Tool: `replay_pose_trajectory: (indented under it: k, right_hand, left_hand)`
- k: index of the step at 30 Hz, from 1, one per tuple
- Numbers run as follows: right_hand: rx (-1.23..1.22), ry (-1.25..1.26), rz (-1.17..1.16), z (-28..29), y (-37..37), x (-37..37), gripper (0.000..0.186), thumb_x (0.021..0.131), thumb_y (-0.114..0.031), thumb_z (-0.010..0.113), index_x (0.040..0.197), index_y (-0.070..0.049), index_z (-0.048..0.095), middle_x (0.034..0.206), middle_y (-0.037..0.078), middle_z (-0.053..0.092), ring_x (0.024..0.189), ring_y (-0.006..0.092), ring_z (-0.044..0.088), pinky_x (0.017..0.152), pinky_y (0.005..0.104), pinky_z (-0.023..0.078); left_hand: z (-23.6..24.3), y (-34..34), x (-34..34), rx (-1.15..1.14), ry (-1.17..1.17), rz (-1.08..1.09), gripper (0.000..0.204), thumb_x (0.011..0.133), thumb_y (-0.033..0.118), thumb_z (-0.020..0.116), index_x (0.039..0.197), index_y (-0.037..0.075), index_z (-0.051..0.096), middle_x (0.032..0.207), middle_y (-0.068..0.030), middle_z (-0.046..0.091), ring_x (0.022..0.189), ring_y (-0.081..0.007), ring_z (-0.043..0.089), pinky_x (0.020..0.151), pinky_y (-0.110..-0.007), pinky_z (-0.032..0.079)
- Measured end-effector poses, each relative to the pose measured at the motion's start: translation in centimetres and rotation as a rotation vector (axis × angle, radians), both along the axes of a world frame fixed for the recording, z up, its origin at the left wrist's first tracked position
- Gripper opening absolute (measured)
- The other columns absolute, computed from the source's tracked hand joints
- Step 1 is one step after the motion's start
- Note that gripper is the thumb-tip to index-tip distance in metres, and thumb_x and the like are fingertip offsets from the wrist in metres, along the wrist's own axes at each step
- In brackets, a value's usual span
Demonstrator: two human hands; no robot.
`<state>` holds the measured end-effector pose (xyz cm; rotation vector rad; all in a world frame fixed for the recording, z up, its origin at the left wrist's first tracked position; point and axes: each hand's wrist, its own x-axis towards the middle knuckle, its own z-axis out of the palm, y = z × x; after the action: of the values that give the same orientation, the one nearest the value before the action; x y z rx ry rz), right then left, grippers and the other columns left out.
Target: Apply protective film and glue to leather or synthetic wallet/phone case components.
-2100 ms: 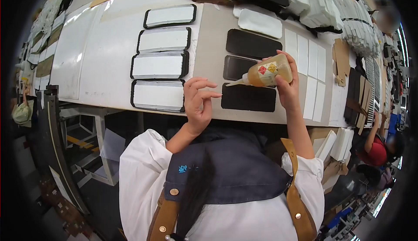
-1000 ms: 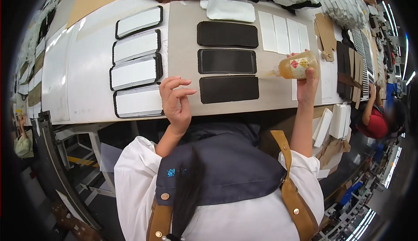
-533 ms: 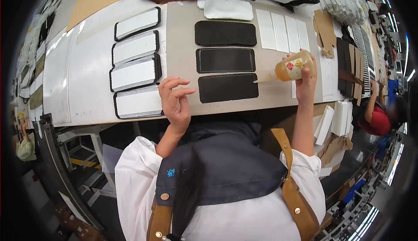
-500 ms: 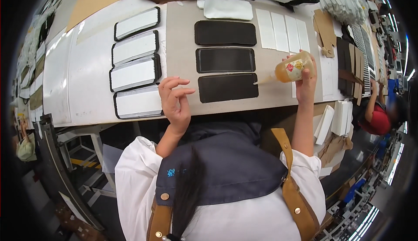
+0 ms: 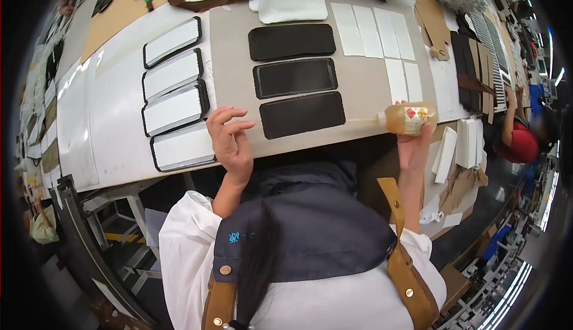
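Note:
My right hand [image 5: 413, 150] is wrapped round a squeeze bottle [image 5: 410, 119] of amber liquid, held on its side over the table's front edge. Its long, thin nozzle points left, toward the nearest black panel [image 5: 302, 115]. Two more black rounded panels, a middle one [image 5: 295, 78] and a far one [image 5: 292, 42], lie behind it in a column. Nothing is in my left hand [image 5: 231, 145], which is raised with fingers loosely bent and apart. It is just right of the nearest white strip stack [image 5: 182, 145], which rests on a black panel and is partly hidden by the hand.
More white stacks on black panels [image 5: 173, 76] form a column at left. Several white strips [image 5: 367, 31] lie at the right, beside brown card pieces [image 5: 431, 25]. A white padded piece [image 5: 292, 9] lies at the back. A person in red [image 5: 518, 142] is at the far right.
The bottle has moved nearer to me and levelled out, its nozzle drawing away from the nearest black panel's right end. The view has shifted slightly; my left hand keeps its pose.

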<state>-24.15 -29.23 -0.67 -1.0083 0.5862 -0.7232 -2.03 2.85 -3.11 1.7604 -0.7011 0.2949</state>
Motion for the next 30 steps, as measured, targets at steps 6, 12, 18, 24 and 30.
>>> replay_pose_trajectory:
  k: [6, 12, 18, 24, 30]
  right_hand:
    - [-0.288, 0.033, -0.257, -0.2, 6.6, -2.0, 0.071, 0.095, -0.033, 0.079, 0.144, 0.000, 0.040, 0.135, 0.020, 0.058, 0.127, 0.0304, 0.061, 0.110, 0.0436, 0.051]
    - [-0.518, 0.038, -0.364, -1.3, 9.1, -1.3, 0.079, 0.087, -0.040, 0.086, 0.135, -0.002, 0.036, 0.132, 0.024, 0.057, 0.124, 0.0346, 0.063, 0.109, 0.0475, 0.051]
    - [-0.652, 0.045, -0.375, -2.1, 9.5, -0.9, 0.082, 0.085, -0.044, 0.086, 0.134, -0.003, 0.035, 0.128, 0.025, 0.060, 0.119, 0.0406, 0.066, 0.107, 0.0537, 0.054]
    - [-0.653, -0.096, -0.226, -2.0, 11.6, 0.3, 0.081, 0.088, -0.036, 0.086, 0.138, -0.010, 0.027, 0.134, 0.028, 0.053, 0.124, 0.0391, 0.062, 0.110, 0.0541, 0.050]
    - [-0.708, -0.062, -0.124, -1.7, 14.1, 1.7, 0.081, 0.089, -0.045, 0.082, 0.137, -0.008, 0.028, 0.130, 0.027, 0.055, 0.119, 0.0367, 0.064, 0.107, 0.0547, 0.053]
  left_hand:
    - [-0.1, 0.0, 0.1, 0.001, -0.022, -0.021, 0.027, 0.089, -0.015, 0.051, 0.095, 0.005, 0.067, 0.121, -0.0117, 0.066, 0.130, -0.0340, 0.053, 0.113, -0.045, 0.039]
    - [-0.5, 0.1, 0.0, -0.002, -0.030, -0.028, 0.027, 0.089, -0.016, 0.050, 0.096, 0.005, 0.066, 0.121, -0.0110, 0.066, 0.131, -0.0336, 0.052, 0.112, -0.044, 0.039]
    - [-0.5, 0.1, 0.2, -0.009, -0.045, -0.038, 0.029, 0.088, -0.016, 0.049, 0.095, 0.005, 0.067, 0.121, -0.0111, 0.066, 0.131, -0.0332, 0.052, 0.112, -0.044, 0.040]
    - [-0.1, 0.0, 0.3, -0.017, -0.030, -0.020, 0.028, 0.088, -0.016, 0.050, 0.095, 0.005, 0.067, 0.120, -0.0115, 0.066, 0.130, -0.0336, 0.053, 0.113, -0.045, 0.039]
    - [0.0, -0.2, 0.0, -0.054, -0.030, 0.009, 0.027, 0.086, -0.014, 0.058, 0.091, 0.008, 0.071, 0.113, -0.0086, 0.070, 0.122, -0.0327, 0.056, 0.107, -0.044, 0.043]
